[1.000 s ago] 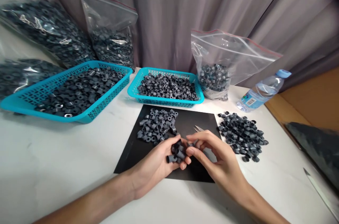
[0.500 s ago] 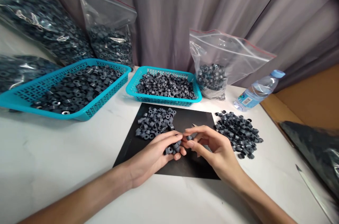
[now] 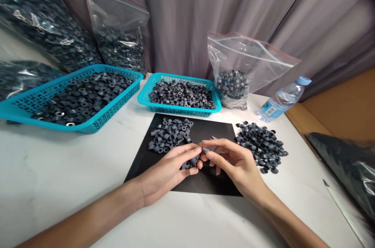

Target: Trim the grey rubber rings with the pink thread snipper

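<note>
Looks like one-at-a-time handling: left hand point(image 3: 166, 170) cups several grey plastic sleeves point(image 3: 193, 161), right hand point(image 3: 244, 162) pinches a single sleeve point(image 3: 205, 149) over the black mat's point(image 3: 209, 185) near half, so a light, steady pinch matters

Two hands point(image 3: 181, 158) point(image 3: 238, 160) handle small gray plastic pieces point(image 3: 191, 162) above a black mat point(image 3: 211, 181) near the counter's point(image 3: 99, 170) middle.
</note>
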A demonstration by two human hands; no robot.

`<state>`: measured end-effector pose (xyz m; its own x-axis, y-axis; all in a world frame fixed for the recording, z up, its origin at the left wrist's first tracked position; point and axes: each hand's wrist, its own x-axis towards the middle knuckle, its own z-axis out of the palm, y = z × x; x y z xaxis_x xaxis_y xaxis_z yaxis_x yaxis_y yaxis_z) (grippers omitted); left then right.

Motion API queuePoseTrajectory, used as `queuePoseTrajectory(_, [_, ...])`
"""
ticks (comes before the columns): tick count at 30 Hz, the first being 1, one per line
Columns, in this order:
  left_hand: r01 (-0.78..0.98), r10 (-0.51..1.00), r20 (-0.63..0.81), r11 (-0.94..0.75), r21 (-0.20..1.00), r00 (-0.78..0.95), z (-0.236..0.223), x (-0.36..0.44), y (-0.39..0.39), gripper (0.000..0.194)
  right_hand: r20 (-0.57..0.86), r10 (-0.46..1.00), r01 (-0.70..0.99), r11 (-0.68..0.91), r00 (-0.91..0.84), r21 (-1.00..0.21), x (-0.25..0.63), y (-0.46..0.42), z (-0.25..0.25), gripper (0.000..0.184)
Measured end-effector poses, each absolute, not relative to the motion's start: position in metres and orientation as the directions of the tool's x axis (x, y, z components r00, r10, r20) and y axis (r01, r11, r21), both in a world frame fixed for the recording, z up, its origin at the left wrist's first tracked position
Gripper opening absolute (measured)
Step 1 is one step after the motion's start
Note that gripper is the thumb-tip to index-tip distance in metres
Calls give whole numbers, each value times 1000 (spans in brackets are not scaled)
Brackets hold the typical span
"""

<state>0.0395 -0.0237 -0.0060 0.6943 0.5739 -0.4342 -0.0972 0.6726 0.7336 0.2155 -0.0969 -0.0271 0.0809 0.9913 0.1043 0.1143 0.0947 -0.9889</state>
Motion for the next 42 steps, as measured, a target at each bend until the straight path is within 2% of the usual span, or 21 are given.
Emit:
queuePoseTrajectory(7, [-86,589,-409,635,768,697,-4,38,-22,15,155,977,74,145,147,-987,216,-95,-25,27])
queuePoseTrajectory(13, [-74,608,-382,590,804,696,-5,37,-22,18,174,972,140,152,157,-978,216,-94,-28,19])
queuePoseTrajectory(22, [-109,622,-396,615,781,676,-6,38,-21,12,146,979,118,130,143,-984,218,-93,-32,21])
queuePoseTrajectory(30, [-98,583,-415,652,752,698,-7,38,-25,14,233,971,224,215,56,-951,218,-95,-30,18])
queuePoseTrajectory(36, [-79,559,-450,683,726,696,-10,37,-24,15,257,966,398,239,-8,-886,223,-97,-29,21])
queuePoseTrajectory(42, [-61,555,-403,638,768,728,-15,38,-22,21,292,952,395,233,95,-889,231,-94,-25,11])
